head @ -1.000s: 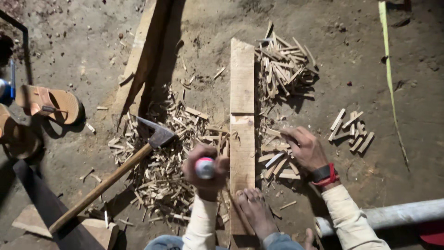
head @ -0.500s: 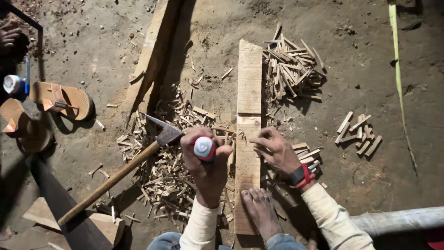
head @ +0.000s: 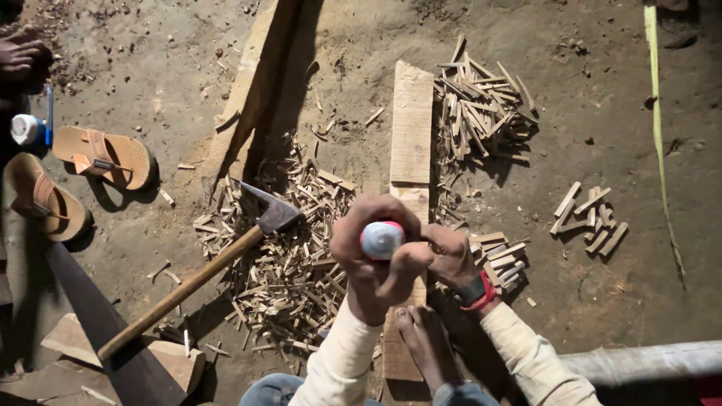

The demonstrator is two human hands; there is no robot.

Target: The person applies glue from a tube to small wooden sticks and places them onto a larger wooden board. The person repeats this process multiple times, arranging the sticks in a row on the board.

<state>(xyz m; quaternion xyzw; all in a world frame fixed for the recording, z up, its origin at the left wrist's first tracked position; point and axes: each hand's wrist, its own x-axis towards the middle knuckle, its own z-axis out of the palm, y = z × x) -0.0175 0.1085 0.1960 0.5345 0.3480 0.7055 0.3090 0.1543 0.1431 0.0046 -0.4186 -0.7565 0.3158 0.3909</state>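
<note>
Bottle, white with pink cap: enclosed upright in left hand grip, fingers pressed around it; right hand touches alongside, above plank on dirt floor.

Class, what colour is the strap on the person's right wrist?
Red and black, on the strap in the head view.

A hatchet lies on wood chips; two sandals lie well left.

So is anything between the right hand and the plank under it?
Nothing visible: the right hand sits over the plank, beside the left hand holding the bottle; contact can't be told.
</note>
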